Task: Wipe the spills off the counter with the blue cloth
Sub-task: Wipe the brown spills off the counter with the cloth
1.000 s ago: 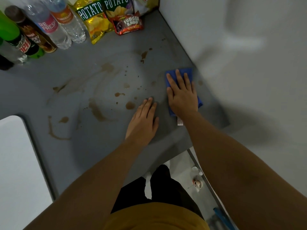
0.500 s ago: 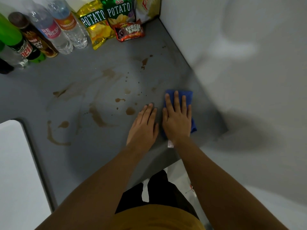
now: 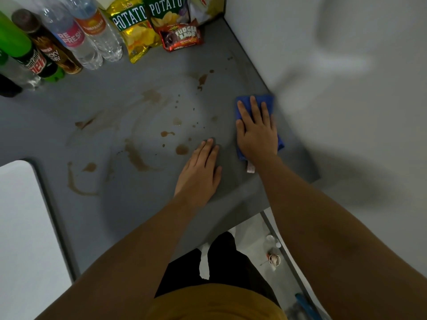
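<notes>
The grey counter (image 3: 138, 204) carries several brown spills: a blot (image 3: 181, 149) beside my left fingertips, a long smear (image 3: 135, 157) in the middle, a curved streak (image 3: 74, 183) at the left and splashes (image 3: 202, 79) further back. My right hand (image 3: 256, 132) lies flat, fingers spread, pressing the folded blue cloth (image 3: 268, 101) onto the counter near the right wall. The cloth's white tag (image 3: 250, 167) sticks out by my wrist. My left hand (image 3: 199, 174) rests palm down on the bare counter, holding nothing.
Several drink bottles (image 3: 69, 40) stand along the back left. Potato chip bags (image 3: 134, 26) and a fudge bar pack (image 3: 180, 36) sit at the back. A white wall (image 3: 323, 88) bounds the right side. A white surface (image 3: 20, 227) adjoins the counter's left.
My right hand slid the cloth toward me and to the left beside my left hand, then pushed it back away and to the right. My left hand stayed put.
</notes>
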